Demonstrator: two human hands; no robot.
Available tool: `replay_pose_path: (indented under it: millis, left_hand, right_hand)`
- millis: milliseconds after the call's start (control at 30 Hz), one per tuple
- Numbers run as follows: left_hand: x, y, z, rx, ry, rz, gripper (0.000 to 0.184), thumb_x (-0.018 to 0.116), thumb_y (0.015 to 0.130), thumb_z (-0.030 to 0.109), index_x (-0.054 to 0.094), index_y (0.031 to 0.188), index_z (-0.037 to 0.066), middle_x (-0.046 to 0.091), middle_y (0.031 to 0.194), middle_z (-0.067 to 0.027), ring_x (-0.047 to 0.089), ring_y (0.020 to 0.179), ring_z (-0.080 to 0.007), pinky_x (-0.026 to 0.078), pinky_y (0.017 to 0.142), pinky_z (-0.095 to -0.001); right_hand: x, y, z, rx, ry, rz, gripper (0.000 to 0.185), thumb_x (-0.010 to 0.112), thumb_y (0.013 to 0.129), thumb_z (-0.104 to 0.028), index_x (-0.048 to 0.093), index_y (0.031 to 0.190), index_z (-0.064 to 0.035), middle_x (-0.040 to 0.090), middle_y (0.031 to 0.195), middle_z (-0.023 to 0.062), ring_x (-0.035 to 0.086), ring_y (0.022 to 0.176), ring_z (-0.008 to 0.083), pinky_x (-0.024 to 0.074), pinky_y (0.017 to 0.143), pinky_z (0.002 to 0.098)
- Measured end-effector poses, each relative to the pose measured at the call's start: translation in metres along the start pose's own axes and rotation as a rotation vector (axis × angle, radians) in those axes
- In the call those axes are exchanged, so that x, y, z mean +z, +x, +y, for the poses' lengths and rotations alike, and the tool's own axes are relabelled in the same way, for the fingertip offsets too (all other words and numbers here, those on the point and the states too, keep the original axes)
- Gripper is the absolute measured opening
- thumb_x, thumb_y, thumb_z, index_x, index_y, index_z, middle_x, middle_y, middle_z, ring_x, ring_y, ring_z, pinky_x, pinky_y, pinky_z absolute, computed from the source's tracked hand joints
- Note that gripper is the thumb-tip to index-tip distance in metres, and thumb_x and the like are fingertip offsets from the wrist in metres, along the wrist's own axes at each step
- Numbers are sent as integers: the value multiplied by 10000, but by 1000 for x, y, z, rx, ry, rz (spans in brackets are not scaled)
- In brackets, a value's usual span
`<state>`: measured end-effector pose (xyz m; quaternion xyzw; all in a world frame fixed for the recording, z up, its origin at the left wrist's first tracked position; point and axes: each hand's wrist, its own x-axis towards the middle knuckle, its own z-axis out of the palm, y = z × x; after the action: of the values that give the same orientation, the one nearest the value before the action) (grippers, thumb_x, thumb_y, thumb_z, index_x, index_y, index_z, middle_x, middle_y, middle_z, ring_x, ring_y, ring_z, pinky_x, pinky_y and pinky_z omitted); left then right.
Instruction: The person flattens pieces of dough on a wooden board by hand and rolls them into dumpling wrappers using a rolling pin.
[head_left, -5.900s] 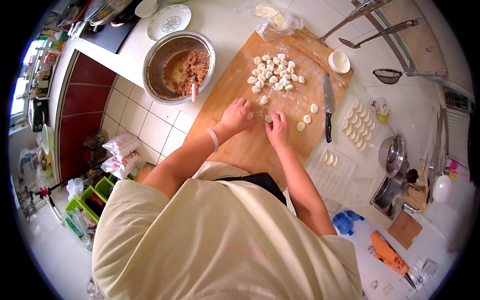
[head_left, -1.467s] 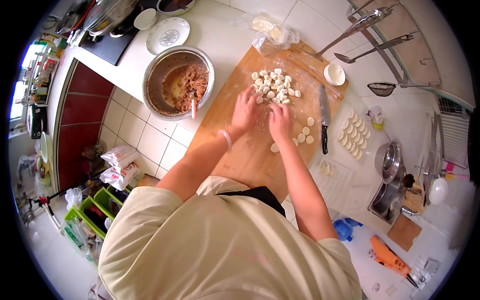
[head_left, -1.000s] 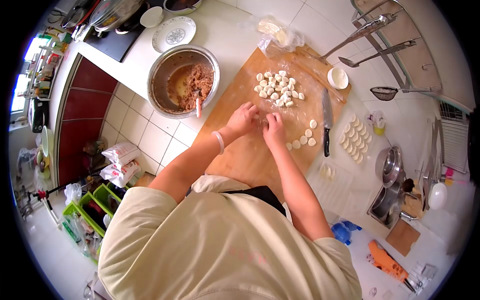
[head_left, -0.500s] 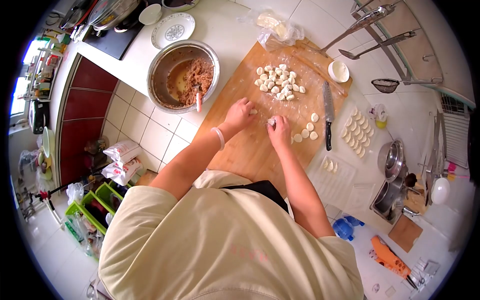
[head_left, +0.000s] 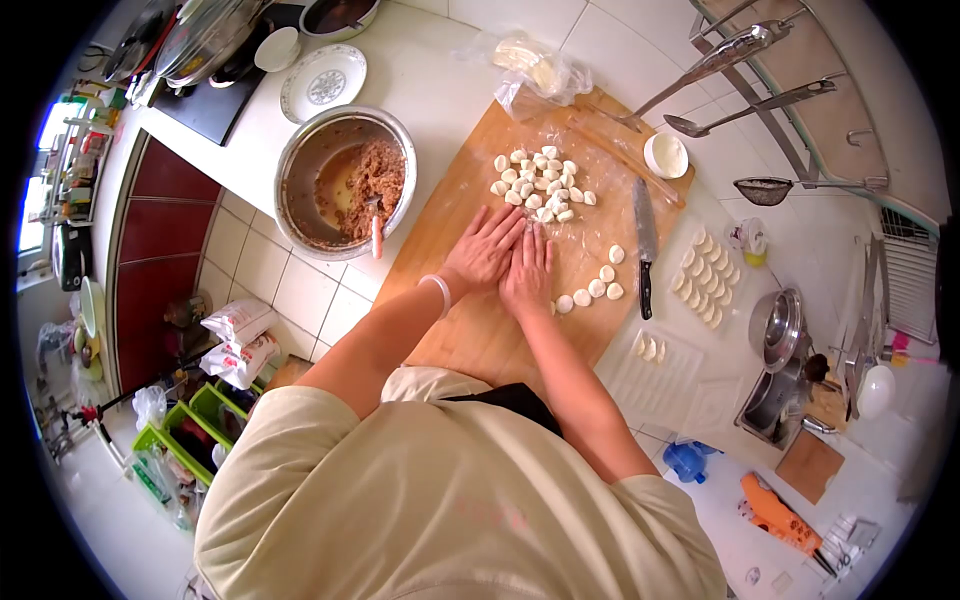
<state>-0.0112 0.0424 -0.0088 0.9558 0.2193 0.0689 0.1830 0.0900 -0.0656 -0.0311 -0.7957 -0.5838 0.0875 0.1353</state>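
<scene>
My left hand (head_left: 484, 248), with a pale bracelet at the wrist, lies palm down on the wooden board (head_left: 455, 335), its fingers stretched out. Close against it, my right hand (head_left: 527, 270) also lies flat with fingers extended. Anything beneath the palms is hidden. Just beyond the fingertips is a pile of small white dough pieces (head_left: 545, 185). To the right of my right hand, several flattened dough rounds (head_left: 597, 288) form a curved row. A black-handled knife (head_left: 645, 245) rests along the board's right side.
A metal bowl of meat filling (head_left: 375, 190) with a spoon stands left of the board. A rolling pin (head_left: 625, 160), a small white bowl (head_left: 666, 155) and bagged dough (head_left: 535, 65) are at the far end. Rows of dumplings (head_left: 706, 278) lie to the right, near the sink (head_left: 775, 400).
My hands were apart with fingers curled around small dough pieces; now they have come together and lie flat side by side on the board. The view has shifted slightly.
</scene>
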Motion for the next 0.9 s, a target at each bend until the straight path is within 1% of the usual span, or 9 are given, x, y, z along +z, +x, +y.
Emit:
replay_pose_path:
  millis: [100,167,233,267,400,500,533,633,900]
  left_hand:
    - [0,-3,1,-18,-53,48,587,497,931,242,383,1471,43,318,1571,-133,240,1480,-295,157,1216,-482]
    - [7,-14,6,-36,-129,82,583,544,908,201,407,1451,38,340,1552,-155,270,1464,-319,207,1204,-474]
    - [23,-33,16,-232,-431,261,565,610,848,94,458,1384,0,375,1509,-193,340,1422,-332,323,1148,-460]
    - [29,-37,28,-195,-487,330,554,625,818,25,474,1351,9,407,1465,-212,430,1341,-377,423,1058,-454]
    - [32,-23,68,-67,-867,278,581,641,798,10,483,1354,62,459,1410,-208,516,1191,-429,471,986,-448]
    - [27,26,40,-232,-540,565,485,657,795,51,554,1268,78,528,1304,-171,534,1142,-391,479,960,-444]
    - [19,38,28,-232,-537,568,485,657,795,51,554,1268,78,528,1304,-171,534,1142,-391,479,960,-444]
    - [-1,53,-7,-408,-227,356,338,682,775,102,627,1107,71,568,1154,-152,538,1082,-373,469,920,-472]
    - [-3,26,-1,-221,-238,254,234,722,755,177,627,953,95,572,1043,-124,555,1000,-336,503,819,-440]
  right_hand:
    - [-6,0,4,-47,-64,102,518,456,945,-188,442,1421,16,366,1527,183,307,1443,359,235,1167,505]
    - [-17,-13,10,-96,183,118,403,585,884,-128,566,1274,-28,497,1367,161,414,1333,382,334,1097,513]
    - [-11,-33,35,-135,208,157,346,619,851,-93,598,1193,-47,533,1257,147,455,1256,387,369,1049,521]
    - [-7,-41,50,-185,235,193,295,654,817,-57,630,1111,-66,569,1146,133,497,1178,392,404,1001,528]
    - [-49,-21,61,11,89,226,242,633,845,-67,653,1086,-78,591,1055,127,543,1089,382,442,941,510]
    - [-52,33,54,-31,202,284,285,621,860,-60,639,1142,-95,594,1052,153,579,1036,377,488,861,479]
    - [-42,48,49,70,196,168,311,616,866,-61,627,1173,-109,592,1059,175,590,1013,385,498,826,477]
    - [-43,64,29,205,166,28,338,613,871,-65,606,1203,-126,588,1065,211,600,984,410,510,787,484]
    - [-28,34,26,192,135,3,263,658,849,-87,597,1105,-87,597,1045,217,600,955,426,501,782,501]
